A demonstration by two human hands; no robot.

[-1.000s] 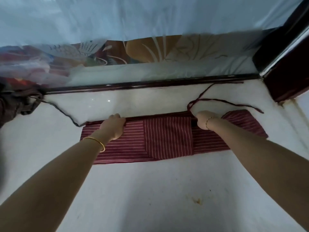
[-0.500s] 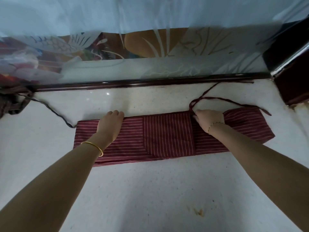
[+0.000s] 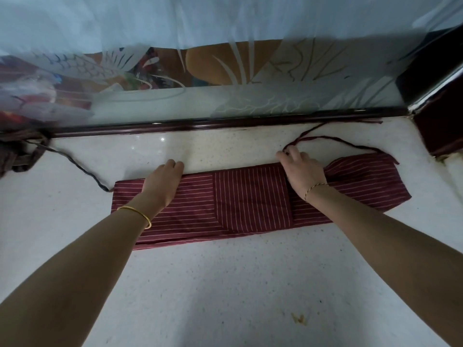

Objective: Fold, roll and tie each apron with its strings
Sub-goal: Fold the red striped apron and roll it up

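Maroon apron [image 3: 250,196], left hand [image 3: 162,184] now flat

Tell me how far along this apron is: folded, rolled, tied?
Done: the apron is folded into a long flat band on the counter. In hand: the left hand presses its left part flat, the right hand sits at the top edge by the right string; I cannot tell if it pinches it. Left: rolling and tying; both strings lie loose, the left string trailing off sideways.
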